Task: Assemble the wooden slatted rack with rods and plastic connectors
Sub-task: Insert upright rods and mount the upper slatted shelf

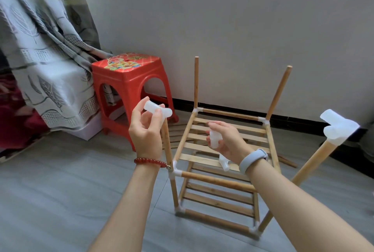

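Rack: the half-built wooden rack (218, 162) stands on the grey floor (60, 191) near the wall, with two slatted shelves joined by rods and white corner pieces.
Upright rods: four rise from the upper shelf; the two far ones (196, 81) have bare tops.
Near right rod: it (315, 160) leans outward and carries a white connector (338, 128) on its top.
Left hand: the left hand (146, 130) has its grip closed on a white connector (157, 110), pinched at the top of the near left rod (166, 146).
Right hand: the right hand (226, 140) has its grip curled round another white connector (215, 139) above the upper shelf.
Loose piece: one more connector (224, 163) lies on the upper slats.
Stool: a red plastic stool (129, 81) stands to the left, beside a curtain (46, 65).
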`<state>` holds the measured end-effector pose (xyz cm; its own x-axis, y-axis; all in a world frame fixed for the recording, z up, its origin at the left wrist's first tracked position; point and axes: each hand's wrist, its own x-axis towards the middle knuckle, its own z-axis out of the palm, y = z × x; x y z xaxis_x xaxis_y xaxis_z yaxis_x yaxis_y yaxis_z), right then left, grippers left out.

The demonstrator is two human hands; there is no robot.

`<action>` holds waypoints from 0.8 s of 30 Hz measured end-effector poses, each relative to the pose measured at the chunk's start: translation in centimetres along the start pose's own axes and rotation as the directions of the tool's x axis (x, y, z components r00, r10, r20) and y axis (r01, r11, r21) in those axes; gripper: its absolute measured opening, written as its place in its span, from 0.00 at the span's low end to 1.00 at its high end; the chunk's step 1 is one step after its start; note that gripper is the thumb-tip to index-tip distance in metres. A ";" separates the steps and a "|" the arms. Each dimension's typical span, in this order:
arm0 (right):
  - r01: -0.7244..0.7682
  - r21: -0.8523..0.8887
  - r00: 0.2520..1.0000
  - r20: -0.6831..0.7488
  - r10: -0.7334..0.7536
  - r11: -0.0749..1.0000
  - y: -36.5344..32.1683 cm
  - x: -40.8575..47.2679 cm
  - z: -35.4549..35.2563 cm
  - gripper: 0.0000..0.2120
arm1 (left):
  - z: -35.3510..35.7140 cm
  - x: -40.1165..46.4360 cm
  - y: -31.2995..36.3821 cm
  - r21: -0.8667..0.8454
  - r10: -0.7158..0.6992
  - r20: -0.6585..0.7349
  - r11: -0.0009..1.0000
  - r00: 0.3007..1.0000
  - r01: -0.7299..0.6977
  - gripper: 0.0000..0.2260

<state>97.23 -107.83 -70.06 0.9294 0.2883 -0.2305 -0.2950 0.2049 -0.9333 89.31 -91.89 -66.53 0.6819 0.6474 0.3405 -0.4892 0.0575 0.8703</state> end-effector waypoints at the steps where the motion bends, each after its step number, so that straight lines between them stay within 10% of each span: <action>1: 0.062 -0.059 0.997 0.045 -0.059 0.996 -0.2 -0.3 0.7 0.05 | -0.2 0.3 0.1 -0.077 -0.051 0.016 0.996 0.999 0.052 0.13; 10: 0.535 -0.608 0.841 0.317 -0.439 0.586 0.1 -0.3 6.1 0.20 | -1.6 2.3 -0.2 -0.394 -0.310 0.043 0.868 0.950 0.301 0.04; 24: 0.574 -0.554 0.817 0.341 -0.464 0.604 1.2 1.0 7.9 0.08 | -2.6 5.2 0.1 0.095 -0.200 0.191 0.978 0.961 0.184 0.08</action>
<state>96.05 -99.86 -69.26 0.8211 0.4594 0.3388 0.4779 -0.2288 -0.8481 91.35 -86.54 -65.63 0.8570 0.4652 0.2217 -0.3012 0.1031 0.9480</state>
